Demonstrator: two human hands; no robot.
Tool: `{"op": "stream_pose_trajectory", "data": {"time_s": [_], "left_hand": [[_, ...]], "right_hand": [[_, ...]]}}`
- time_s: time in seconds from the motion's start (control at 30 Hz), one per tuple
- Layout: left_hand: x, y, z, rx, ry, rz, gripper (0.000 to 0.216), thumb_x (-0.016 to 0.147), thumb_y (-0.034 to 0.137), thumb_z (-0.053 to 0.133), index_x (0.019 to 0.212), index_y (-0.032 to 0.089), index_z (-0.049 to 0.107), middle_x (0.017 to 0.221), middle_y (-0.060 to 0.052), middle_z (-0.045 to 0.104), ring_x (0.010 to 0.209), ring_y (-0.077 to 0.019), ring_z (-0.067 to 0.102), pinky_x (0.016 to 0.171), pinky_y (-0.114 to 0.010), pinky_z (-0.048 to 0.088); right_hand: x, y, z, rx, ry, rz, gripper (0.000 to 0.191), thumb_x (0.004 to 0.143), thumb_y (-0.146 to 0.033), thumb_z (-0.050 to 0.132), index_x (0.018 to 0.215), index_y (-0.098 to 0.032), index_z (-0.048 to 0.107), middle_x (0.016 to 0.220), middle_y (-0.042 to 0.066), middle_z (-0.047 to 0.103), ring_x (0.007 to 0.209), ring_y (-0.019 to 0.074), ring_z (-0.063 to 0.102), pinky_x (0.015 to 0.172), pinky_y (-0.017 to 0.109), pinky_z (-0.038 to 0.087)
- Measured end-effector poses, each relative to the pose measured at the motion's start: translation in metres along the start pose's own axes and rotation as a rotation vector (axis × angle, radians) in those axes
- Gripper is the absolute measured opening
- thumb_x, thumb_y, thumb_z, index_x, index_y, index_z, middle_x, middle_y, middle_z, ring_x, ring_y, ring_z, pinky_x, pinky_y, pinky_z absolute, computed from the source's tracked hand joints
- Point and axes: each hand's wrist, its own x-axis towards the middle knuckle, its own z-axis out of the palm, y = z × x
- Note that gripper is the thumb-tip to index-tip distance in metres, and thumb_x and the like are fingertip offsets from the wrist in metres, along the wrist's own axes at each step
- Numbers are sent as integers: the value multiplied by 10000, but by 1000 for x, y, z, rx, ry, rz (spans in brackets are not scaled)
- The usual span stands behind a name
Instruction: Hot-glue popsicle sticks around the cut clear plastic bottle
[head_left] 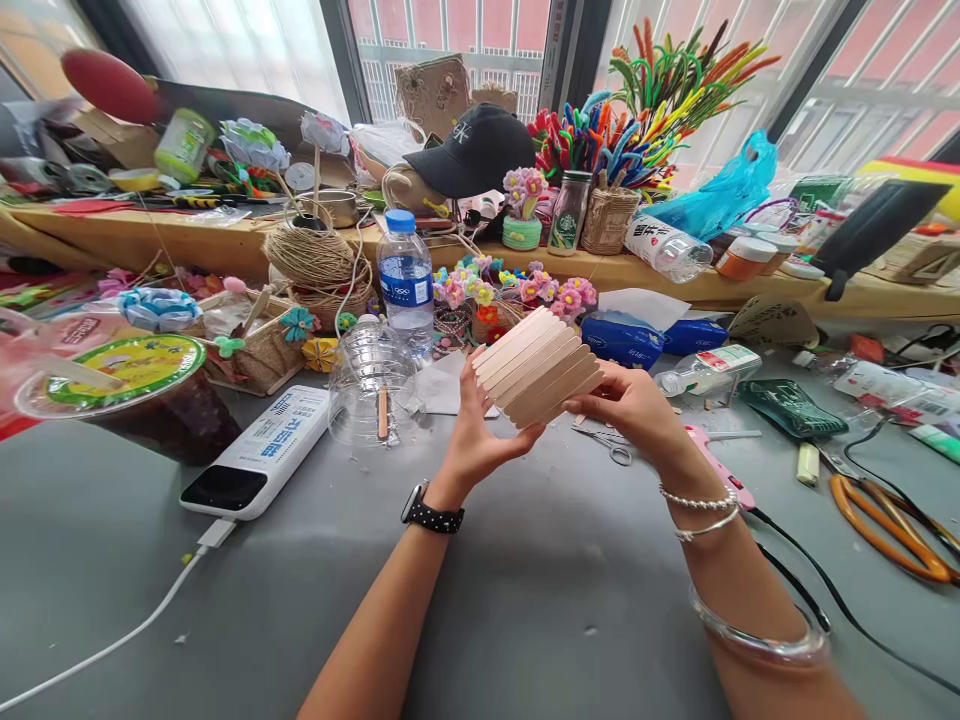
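Observation:
Above the grey table I hold up a panel of popsicle sticks (536,365), pale wood, laid side by side with rounded ends. My left hand (480,425) grips its left and lower edge, thumb along the bottom. The fingers of my right hand (626,400) pinch its right corner. Whether the panel has more sides behind it is hidden. Under my right forearm lies a pink glue gun (716,465) with a black cord. Small scissors (611,445) rest on the table behind my hands. One loose popsicle stick (382,412) shows at the clear plastic bottle (367,375).
A cup of dark drink (142,400) and a white power bank (259,455) with a cable stand at left. A water bottle (406,285) is behind. Orange-handled scissors (892,530) lie at right. A wooden shelf (480,258) crowded with craft supplies runs along the back.

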Motion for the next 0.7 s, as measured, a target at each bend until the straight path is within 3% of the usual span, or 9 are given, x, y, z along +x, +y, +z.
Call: {"op": "stream_pose_trajectory", "data": {"time_s": [0.13, 0.27, 0.43, 0.7], "left_hand": [[1, 1, 0, -68, -7, -56, 880, 601, 225, 659, 1271, 269, 90, 1312, -95, 279, 1180, -218, 327, 949, -363, 331], [2, 1, -2, -135, -21, -123, 817, 626, 269, 645, 1269, 237, 141, 1317, -104, 287, 1179, -230, 337, 945, -362, 343], [2, -2, -2, -148, -36, -194, 805, 637, 317, 636, 1277, 218, 156, 1308, -108, 312, 1159, -237, 364, 944, -366, 343], [2, -2, -1, -128, -79, -191, 755, 631, 351, 630, 1252, 215, 223, 1284, -104, 350, 1129, -250, 393, 909, -362, 367]], "right_hand": [[-1, -3, 1, 8, 27, 6, 256, 626, -414, 608, 691, -167, 610, 735, 13, 538, 607, 95, 436, 509, 230, 334], [-1, -6, 1, 119, 140, 91, 273, 669, -442, 557, 675, -169, 561, 552, -39, 436, 488, 56, 334, 449, 209, 263], [-2, -9, 0, 209, 273, 88, 262, 654, -429, 577, 731, -180, 558, 555, -45, 415, 470, 48, 299, 424, 199, 236], [-4, -14, 0, 192, 288, 69, 258, 665, -429, 565, 648, -175, 520, 529, -49, 373, 461, 49, 279, 412, 206, 215]]}}
